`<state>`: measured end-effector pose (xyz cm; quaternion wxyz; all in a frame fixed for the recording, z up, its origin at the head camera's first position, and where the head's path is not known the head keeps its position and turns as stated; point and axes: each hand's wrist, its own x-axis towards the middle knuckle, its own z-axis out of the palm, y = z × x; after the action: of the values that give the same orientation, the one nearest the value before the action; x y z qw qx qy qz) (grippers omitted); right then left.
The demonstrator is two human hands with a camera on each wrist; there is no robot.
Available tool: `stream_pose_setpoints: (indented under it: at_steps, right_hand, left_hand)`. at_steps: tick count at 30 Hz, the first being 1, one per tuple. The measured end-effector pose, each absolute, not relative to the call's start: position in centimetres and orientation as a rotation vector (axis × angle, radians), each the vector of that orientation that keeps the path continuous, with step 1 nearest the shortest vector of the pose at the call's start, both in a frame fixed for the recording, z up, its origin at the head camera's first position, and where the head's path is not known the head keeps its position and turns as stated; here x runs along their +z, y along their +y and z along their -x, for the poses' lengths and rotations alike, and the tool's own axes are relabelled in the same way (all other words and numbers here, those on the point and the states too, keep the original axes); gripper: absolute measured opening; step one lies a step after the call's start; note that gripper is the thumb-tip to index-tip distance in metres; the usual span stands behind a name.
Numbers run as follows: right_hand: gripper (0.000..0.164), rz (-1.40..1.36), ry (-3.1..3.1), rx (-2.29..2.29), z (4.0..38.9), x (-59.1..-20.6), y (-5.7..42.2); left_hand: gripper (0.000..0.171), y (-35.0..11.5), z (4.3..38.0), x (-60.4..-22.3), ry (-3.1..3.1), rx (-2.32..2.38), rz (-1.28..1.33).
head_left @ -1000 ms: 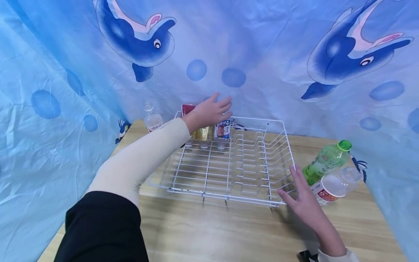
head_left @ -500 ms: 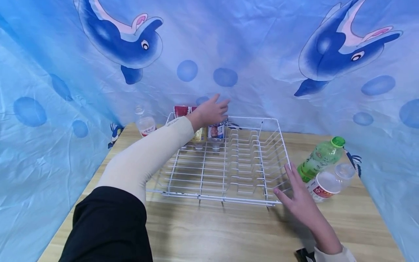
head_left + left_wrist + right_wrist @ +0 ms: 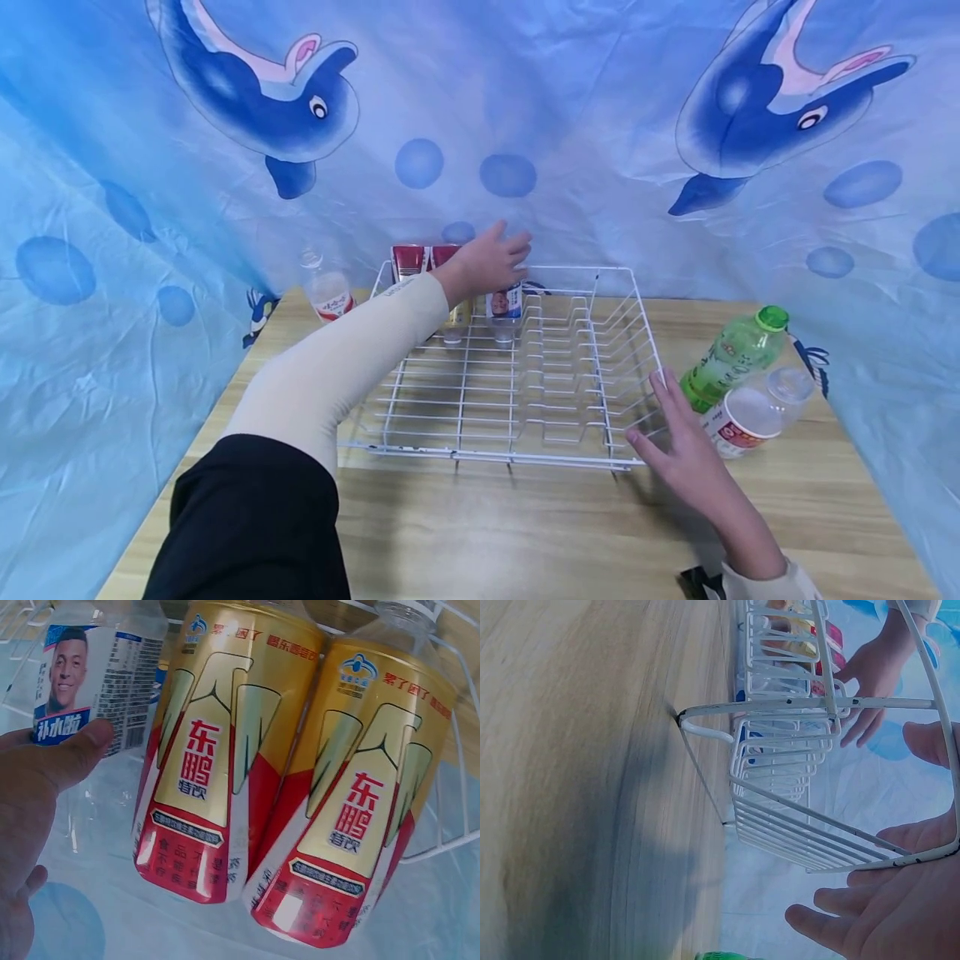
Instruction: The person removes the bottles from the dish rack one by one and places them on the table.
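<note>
A white wire dish rack [image 3: 487, 454] stands on the table, with upside-down bottles along its back left. My left hand [image 3: 491, 260] is over the bottle with a blue-and-white label [image 3: 503, 304], fingers spread. In the left wrist view its thumb lies against that bottle's label [image 3: 124, 682]. Beside it in the rack are a gold-and-red bottle [image 3: 225, 750] and a second gold-and-red bottle [image 3: 356, 795]. My right hand [image 3: 693, 458] rests at the rack's front right corner, its extended fingers along the side rim and its thumb inside. The right wrist view shows these spread fingers [image 3: 832, 922] too.
Right of the rack, a green-capped bottle [image 3: 738, 358] and a clear bottle with a red-and-white label [image 3: 757, 417] stand close together. Another clear bottle [image 3: 330, 292] is behind the rack's left side. Blue dolphin-print sheeting [image 3: 585, 108] encloses the table [image 3: 480, 533].
The head view shifts slightly, so the rack and bottles sit further left in it. My left hand stays by the blue-labelled bottle, and my right hand stays on the rack's corner.
</note>
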<state>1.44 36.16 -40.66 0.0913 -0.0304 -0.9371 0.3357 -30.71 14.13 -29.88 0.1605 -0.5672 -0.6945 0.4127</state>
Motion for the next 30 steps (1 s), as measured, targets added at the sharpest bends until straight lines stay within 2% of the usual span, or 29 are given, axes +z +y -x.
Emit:
stream_pose_setpoints:
  at_steps: [12, 23, 30]
  right_hand:
    - [0.089, 0.080, -2.783, 0.989, -1.5, -40.7, 36.4]
    - [0.087, 0.097, -2.775, 1.014, -1.4, -40.7, 36.5]
    - [0.087, 0.106, -2.779, 1.028, -1.4, -40.7, 36.4]
  left_hand:
    - [0.087, 14.2, 30.1, -30.7, -2.004, 1.214, 1.619]
    - [0.075, 14.6, 30.0, -31.0, -1.980, 1.209, 1.629]
    - [0.078, 14.8, 29.9, -31.2, -2.013, 1.229, 1.626]
